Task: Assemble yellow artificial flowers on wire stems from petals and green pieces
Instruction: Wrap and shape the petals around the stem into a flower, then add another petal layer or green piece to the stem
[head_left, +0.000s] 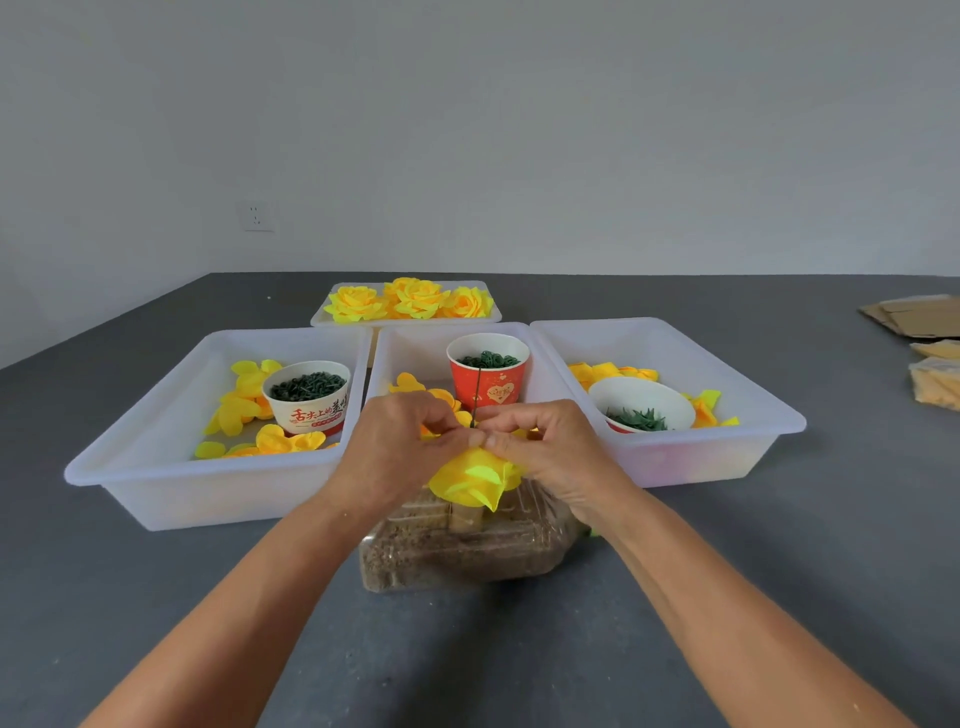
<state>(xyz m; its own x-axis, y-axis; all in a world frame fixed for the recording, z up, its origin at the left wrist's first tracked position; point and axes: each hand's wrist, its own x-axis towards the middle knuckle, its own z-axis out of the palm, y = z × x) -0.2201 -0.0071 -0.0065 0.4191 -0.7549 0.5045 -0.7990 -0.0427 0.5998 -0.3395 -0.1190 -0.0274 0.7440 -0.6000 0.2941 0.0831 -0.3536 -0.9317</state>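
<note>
My left hand (400, 441) and my right hand (540, 441) meet above a clear sand-filled container (462, 551), both pinching a half-built yellow flower (475, 480) whose petals hang below my fingers. A thin dark wire stem (476, 395) rises straight up between my fingertips. Loose yellow petals (249, 395) lie in the left tray (156, 467), with more petals (613, 371) in the right tray (727, 441). A white cup (306, 397), a red cup (488, 374) and a tilted white bowl (641, 408) hold small green pieces.
Three finished yellow flowers (410, 301) lie in a white tray (322, 319) at the back. The middle tray (395, 353) sits behind my hands. Flattened cardboard (914, 314) and bags of yellow material (937, 382) lie at the right edge of the grey surface.
</note>
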